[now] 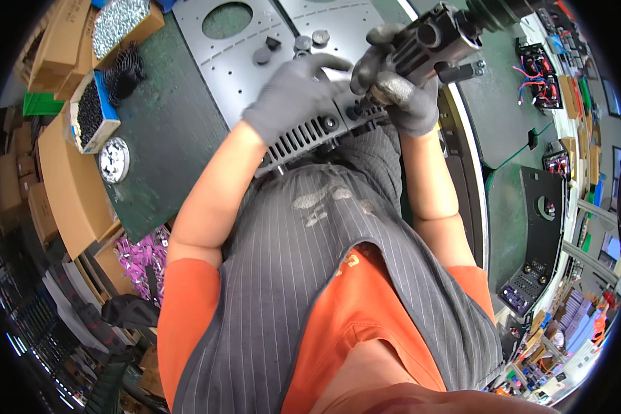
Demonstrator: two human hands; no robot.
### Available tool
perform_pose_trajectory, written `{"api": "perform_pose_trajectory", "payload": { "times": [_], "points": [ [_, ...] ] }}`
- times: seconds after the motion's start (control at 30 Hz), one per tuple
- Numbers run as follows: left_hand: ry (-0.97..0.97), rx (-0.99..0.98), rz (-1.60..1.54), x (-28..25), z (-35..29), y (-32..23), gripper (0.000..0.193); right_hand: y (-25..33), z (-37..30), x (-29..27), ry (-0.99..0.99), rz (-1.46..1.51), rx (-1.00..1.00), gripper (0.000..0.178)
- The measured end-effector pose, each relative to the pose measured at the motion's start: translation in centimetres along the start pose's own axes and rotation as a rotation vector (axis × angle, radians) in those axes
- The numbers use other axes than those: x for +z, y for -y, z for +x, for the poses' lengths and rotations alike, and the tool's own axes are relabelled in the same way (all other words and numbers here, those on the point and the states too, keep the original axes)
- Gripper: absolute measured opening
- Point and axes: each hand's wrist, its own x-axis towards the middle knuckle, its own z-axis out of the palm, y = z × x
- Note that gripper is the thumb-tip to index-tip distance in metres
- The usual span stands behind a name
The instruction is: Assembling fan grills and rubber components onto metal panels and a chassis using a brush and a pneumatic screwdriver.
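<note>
My right hand (408,103), in a grey glove, is wrapped round a dark power screwdriver (431,45). The tool tilts, its nose pointing down and left to the slotted edge of a grey metal panel (300,143). My left hand (290,96), also gloved, is over the panel beside the tool's nose. Its fingers stretch to the right and spread apart, somewhat blurred; anything under the palm is hidden. A black round fitting (330,123) sits on the slotted edge. Round dark knobs (320,37) stand on the panel beyond my left hand.
The panel has a large oval hole (227,21) and lies on a green work surface (159,124). To the left are a box of black screws (90,114), a box of silver screws (121,26) and a round white dish (114,160). A circuit board (524,286) lies at right.
</note>
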Motion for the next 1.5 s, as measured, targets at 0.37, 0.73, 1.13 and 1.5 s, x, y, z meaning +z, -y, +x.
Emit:
{"api": "perform_pose_trajectory", "payload": {
  "times": [0.37, 0.73, 1.13, 1.5],
  "points": [
    [-0.003, -0.13, -1.265, -3.7, -2.3, 4.2, 0.034, 1.6, 0.9, 0.5, 0.056, 0.348, -0.336, 0.046],
    [0.032, -0.19, -1.233, -0.4, -2.8, 3.6, 0.032, 1.8, 2.2, 3.1, 0.068, 0.297, -0.419, 0.045],
    [0.257, -0.314, -1.466, 0.6, -3.5, 1.9, 0.023, 1.7, 1.5, 3.0, 0.113, 0.362, -0.439, 0.044],
    [0.234, -0.267, -1.436, 1.8, -3.8, 0.5, 0.026, 2.9, 0.7, 1.7, 0.059, 0.323, -0.53, 0.047]
  ]
}}
